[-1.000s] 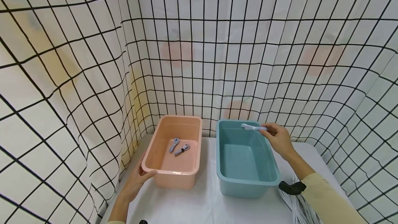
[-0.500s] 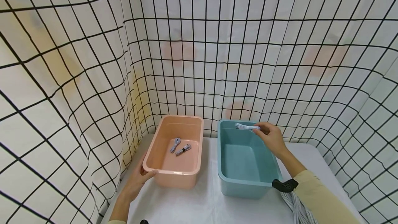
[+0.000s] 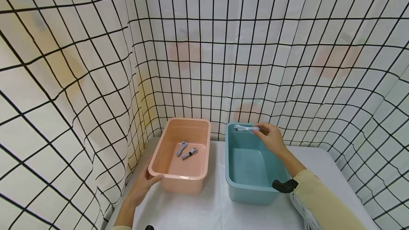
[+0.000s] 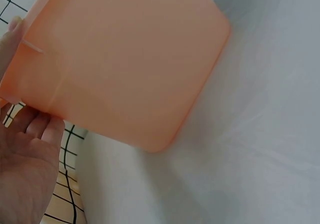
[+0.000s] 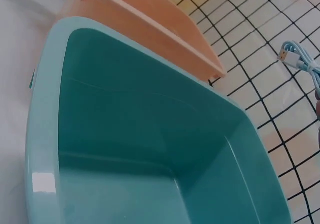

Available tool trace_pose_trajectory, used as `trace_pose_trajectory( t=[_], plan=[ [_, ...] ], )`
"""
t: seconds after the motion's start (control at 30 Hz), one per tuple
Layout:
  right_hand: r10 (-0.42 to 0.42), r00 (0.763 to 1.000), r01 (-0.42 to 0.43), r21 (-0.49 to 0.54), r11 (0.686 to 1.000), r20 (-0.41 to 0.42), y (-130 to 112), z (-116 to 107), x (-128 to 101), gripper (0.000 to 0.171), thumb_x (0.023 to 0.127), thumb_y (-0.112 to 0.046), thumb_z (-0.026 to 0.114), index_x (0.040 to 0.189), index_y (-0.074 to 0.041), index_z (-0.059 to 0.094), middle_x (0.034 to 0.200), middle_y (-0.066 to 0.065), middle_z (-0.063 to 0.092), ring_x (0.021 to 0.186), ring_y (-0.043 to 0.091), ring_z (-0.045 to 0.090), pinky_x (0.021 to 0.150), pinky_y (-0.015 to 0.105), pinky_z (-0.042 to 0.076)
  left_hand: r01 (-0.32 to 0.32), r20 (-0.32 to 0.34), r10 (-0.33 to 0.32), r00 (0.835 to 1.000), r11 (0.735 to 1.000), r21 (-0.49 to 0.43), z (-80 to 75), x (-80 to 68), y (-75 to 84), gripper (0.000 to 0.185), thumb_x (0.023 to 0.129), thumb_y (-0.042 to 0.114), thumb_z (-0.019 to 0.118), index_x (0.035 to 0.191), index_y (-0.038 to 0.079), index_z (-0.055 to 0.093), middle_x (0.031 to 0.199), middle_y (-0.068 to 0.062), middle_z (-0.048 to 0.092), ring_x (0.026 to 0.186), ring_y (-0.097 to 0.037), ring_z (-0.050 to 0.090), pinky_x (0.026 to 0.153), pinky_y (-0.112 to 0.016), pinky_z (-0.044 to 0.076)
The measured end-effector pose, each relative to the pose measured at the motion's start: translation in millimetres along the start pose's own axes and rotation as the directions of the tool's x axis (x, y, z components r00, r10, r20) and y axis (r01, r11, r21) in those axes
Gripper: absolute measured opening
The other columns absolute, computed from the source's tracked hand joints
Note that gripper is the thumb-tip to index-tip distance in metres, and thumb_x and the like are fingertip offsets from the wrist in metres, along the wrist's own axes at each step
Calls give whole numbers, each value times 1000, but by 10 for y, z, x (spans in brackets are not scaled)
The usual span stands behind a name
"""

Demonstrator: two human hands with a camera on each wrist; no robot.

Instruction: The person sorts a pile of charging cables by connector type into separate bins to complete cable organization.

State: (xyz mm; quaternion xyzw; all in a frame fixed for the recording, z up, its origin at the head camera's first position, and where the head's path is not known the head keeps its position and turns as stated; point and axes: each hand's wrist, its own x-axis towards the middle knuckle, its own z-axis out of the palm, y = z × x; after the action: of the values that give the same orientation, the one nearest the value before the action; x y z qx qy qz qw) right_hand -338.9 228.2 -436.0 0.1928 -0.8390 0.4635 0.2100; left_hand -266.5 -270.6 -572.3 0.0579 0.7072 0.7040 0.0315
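"One coiled cable [image 3: 245,128] is in the air: where exactly?"

"Over the far end of the blue-green bin [image 3: 252,195], up near rim height. The right hand [image 3: 271,138] pinches it by one end, thumb and fingers closed; the rest sticks out to the left."

"And the left hand [image 3: 140,185]?"

"Curled on the near left corner of the orange bin [image 3: 182,186], thumb across the front, fingers against the side. A looped cable [image 3: 181,148] and a black-banded cable [image 3: 190,153] lie inside it."

"How would the held one handle?"

"Light and bendy, I'd judge, stiff only at the plug [image 5: 290,57]. A grip round its middle should keep both ends from drooping."

"Is it tied there?"

"Seems so, though the right wrist view cuts the coil off, so I can't swear to it."

"And the bin?"

"Probably smooth, slightly slippery plastic; the rim looks the surest hold."
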Motion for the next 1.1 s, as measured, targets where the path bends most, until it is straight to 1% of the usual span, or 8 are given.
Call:
trace_pose_trajectory(
  t=[0.07, 0.17, 0.3, 0.4, 0.6, 0.77, 0.93, 1.1],
  plan=[
    [10, 1000, -10, 0, 1000, 23, -101, 9, 19, 22, 97, 3, 70, 115, 14, 67, 106, 28, 72, 93, 33, 71, 74, 15, 53, 1, -2, -1, 1000, 1000, -8, 4, -2, 6, 97, 96, 7, 73, 168, 24, 10, 169, -17, 16, 149, -41, 28, 100, -20, 44],
    [29, 999, -29, 13, 999, 35, 45, 89, 69, 24, 98, -4, 72, 116, 10, 68, 107, 24, 73, 94, 35, 71, 75, 16, 53, 7, -1, -7, 1000, 1000, -12, 0, -5, 10, 97, 97, 7, 73, 168, 26, 10, 169, -18, 16, 149, -41, 29, 99, -20, 45],
    [52, 998, -53, 17, 998, 42, 293, 205, 142, 25, 98, -13, 73, 117, 3, 71, 107, 18, 74, 93, 28, 72, 74, 20, 55, 10, -3, -10, 1000, 1000, -9, -10, -3, 3, 98, 97, 7, 73, 168, 26, 9, 169, -17, 14, 149, -41, 28, 100, -20, 44],
    [70, 996, -71, 6, 997, 49, 283, 255, 177, 24, 99, -16, 73, 117, -1, 72, 107, 15, 75, 92, 24, 72, 73, 23, 56, 13, -8, -13, 1000, 1000, -3, -8, -1, 4, 99, 96, 8, 74, 168, 26, 8, 170, -17, 14, 149, -40, 28, 100, -20, 44],
    [65, 996, -67, 41, 997, 64, 221, 363, 216, 25, 99, -15, 73, 119, 0, 71, 109, 16, 75, 95, 29, 72, 75, 25, 56, 10, -6, -10, 1000, 1000, -2, 4, -5, 15, 98, 96, 7, 74, 168, 27, 9, 169, -16, 14, 149, -41, 28, 100, -21, 45],
    [71, 992, -79, 78, 994, 100, 199, 475, 264, 24, 98, -14, 73, 118, 1, 72, 109, 15, 75, 96, 27, 73, 78, 27, 57, 1, -4, -1, 1000, 1000, 0, 5, -17, 24, 96, 97, 6, 73, 168, 26, 11, 170, -16, 15, 149, -41, 27, 99, -22, 45],
    [82, 991, -91, 90, 992, 102, 138, 566, 322, 24, 98, -15, 74, 117, -1, 73, 109, 14, 75, 96, 28, 72, 78, 30, 58, -8, 1, 8, 1000, 1000, -11, 0, -17, 28, 95, 97, 7, 72, 168, 26, 12, 169, -15, 15, 150, -41, 26, 99, -22, 46],
    [60, 992, -71, 95, 993, 110, 101, 648, 392, 25, 98, -15, 75, 117, 0, 73, 109, 15, 75, 95, 29, 73, 77, 30, 58, -10, 0, 10, 1000, 1000, -7, -3, -14, 25, 94, 98, 6, 71, 168, 24, 11, 169, -16, 15, 150, -41, 27, 99, -23, 46]
  ],
)
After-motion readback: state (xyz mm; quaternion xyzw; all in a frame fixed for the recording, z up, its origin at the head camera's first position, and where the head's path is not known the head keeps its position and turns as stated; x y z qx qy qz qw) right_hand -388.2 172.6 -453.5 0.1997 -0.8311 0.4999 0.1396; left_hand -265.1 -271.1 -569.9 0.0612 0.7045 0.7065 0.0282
